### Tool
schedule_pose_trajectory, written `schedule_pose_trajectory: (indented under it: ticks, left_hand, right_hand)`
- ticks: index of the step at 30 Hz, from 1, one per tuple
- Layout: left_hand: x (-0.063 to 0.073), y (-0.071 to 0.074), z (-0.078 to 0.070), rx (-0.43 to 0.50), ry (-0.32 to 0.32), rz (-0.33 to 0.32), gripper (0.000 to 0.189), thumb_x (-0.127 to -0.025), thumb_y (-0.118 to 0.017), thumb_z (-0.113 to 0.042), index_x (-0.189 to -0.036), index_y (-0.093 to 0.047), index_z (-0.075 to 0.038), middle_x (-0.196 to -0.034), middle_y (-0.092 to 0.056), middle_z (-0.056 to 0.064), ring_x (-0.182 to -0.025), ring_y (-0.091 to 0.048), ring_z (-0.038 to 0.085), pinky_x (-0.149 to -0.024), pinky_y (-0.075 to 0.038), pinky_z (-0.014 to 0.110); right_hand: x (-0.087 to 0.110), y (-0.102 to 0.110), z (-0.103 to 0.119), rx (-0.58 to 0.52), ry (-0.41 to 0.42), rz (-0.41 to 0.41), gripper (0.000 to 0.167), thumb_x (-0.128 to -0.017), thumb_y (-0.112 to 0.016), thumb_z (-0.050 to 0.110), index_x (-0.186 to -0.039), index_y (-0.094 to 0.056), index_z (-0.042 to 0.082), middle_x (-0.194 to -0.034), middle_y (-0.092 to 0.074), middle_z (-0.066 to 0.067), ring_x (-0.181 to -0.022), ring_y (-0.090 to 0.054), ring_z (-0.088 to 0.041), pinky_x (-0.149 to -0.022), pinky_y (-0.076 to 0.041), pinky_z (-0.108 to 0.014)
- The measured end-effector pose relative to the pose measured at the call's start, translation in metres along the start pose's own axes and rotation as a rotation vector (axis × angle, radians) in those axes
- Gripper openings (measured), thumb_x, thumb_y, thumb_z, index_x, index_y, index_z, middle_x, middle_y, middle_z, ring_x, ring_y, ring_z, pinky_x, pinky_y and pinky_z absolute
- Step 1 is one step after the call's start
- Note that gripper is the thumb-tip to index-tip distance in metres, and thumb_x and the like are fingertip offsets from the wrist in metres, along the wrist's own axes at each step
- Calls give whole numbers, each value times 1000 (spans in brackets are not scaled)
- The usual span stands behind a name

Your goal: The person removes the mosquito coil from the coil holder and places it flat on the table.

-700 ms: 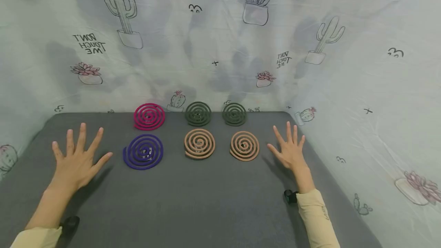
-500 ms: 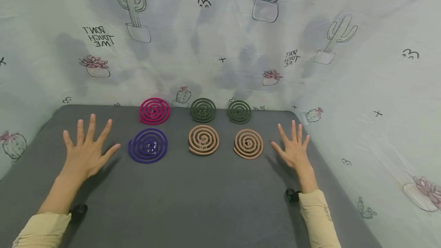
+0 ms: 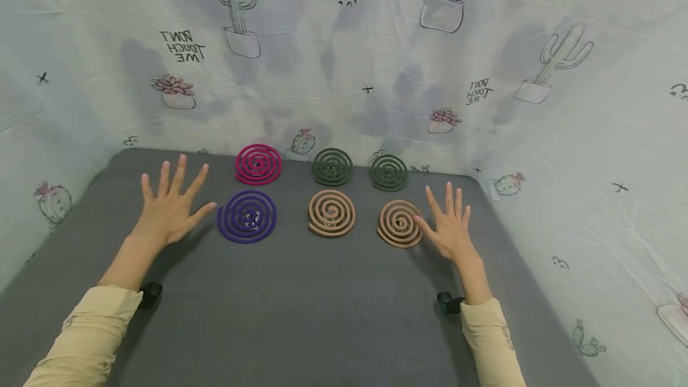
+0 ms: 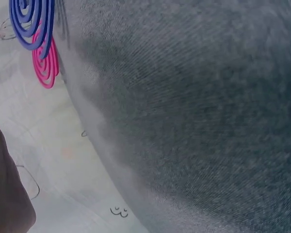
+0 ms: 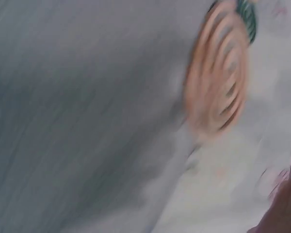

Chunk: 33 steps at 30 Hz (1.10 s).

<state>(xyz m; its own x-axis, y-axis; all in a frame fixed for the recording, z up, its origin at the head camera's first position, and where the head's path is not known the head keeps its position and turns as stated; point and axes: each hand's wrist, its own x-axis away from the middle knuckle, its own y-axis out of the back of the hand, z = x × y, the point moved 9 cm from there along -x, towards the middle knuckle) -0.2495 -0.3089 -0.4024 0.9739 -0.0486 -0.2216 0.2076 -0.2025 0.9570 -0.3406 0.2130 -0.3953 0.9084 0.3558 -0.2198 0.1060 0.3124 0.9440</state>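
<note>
Gray table's [image 3: 322, 303] far edge ran close by the pink coil [image 3: 258, 164] and two green coils [image 3: 332, 166]; open tabletop lay between the forearms. Left hand [image 3: 168, 211]: fingers spread wide, holding nothing, thumb just beside the blue coil [image 3: 250, 216]. Right hand [image 3: 450, 229]: also spread, thumb overlapping right tan coil's [image 3: 400, 223] edge in head view; couldn't tell contact.

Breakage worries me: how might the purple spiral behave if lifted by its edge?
The purple spiral is probably light, given the open gaps between its turns. Its long, thin strand might sag or snap.
</note>
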Motion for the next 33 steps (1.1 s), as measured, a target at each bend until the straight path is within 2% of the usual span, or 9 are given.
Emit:
schedule_pose_trajectory:
  ticks: [6,12,19,25,27,29,31,32,33]
  left_hand:
    - [-7,-13,-10,24,-35,75,79,-98,-36,-57,-153,13,-27,-154,30,9,-137,29,37,-102,22,68]
    - [-7,-22,-17,82,-79,105,81,-98,-38,-56,-153,12,-25,-157,23,8,-139,26,38,-103,22,67]
    - [-8,-27,-24,189,-131,145,85,-97,-48,-51,-155,6,-20,-159,13,11,-142,17,39,-107,15,67]
    - [-8,-30,-24,289,-136,182,89,-94,-56,-48,-156,1,-17,-159,1,19,-142,6,45,-108,3,70]
    - [-8,-30,-23,333,-132,183,91,-93,-60,-45,-156,-3,-14,-158,-4,22,-141,1,48,-107,-2,72]
    - [-7,-30,-21,377,-114,195,92,-91,-63,-45,-156,-6,-13,-158,-7,23,-141,-3,48,-106,-6,73]
    - [-5,-31,-19,430,-93,212,92,-90,-65,-44,-156,-9,-13,-157,-9,24,-142,-4,48,-105,-8,74]
    - [-5,-31,-17,451,-81,218,92,-89,-66,-44,-156,-10,-14,-157,-10,24,-142,-5,47,-105,-9,74]
    - [-4,-30,-16,471,-71,222,91,-89,-67,-44,-156,-12,-14,-156,-11,25,-141,-7,48,-105,-11,74]
  right_hand:
    - [-16,-10,60,-70,73,39,74,-97,-51,46,-156,-12,23,-158,17,-16,-142,18,-38,-111,-3,-68]
    - [-36,-26,121,-165,181,61,71,-99,-54,35,-156,-14,21,-158,16,-15,-144,16,-34,-113,-11,-64]
    - [-53,-44,184,-449,377,80,67,-98,-58,25,-154,-22,18,-161,2,-4,-146,8,-22,-114,-15,-61]
    - [-60,-64,217,-641,450,123,67,-96,-61,19,-153,-26,16,-160,-8,-2,-146,-9,-21,-109,-33,-54]
    - [-61,-69,225,-692,465,130,67,-95,-62,17,-152,-27,13,-160,-10,-4,-132,-40,-27,-95,-46,-47]
    - [-63,-75,232,-739,468,143,66,-95,-62,15,-152,-28,12,-160,-11,-4,-102,-58,-30,-80,-51,-38]
    - [-64,-80,238,-767,467,148,65,-95,-62,14,-151,-29,10,-159,-14,-5,-69,-53,-30,-59,-46,-33]
    - [-65,-81,241,-787,469,150,65,-94,-63,13,-151,-31,9,-159,-17,-6,-58,-44,-30,-54,-42,-33]
    - [-65,-83,244,-809,471,152,64,-94,-63,12,-150,-32,8,-158,-19,-7,-55,-41,-31,-55,-41,-32]
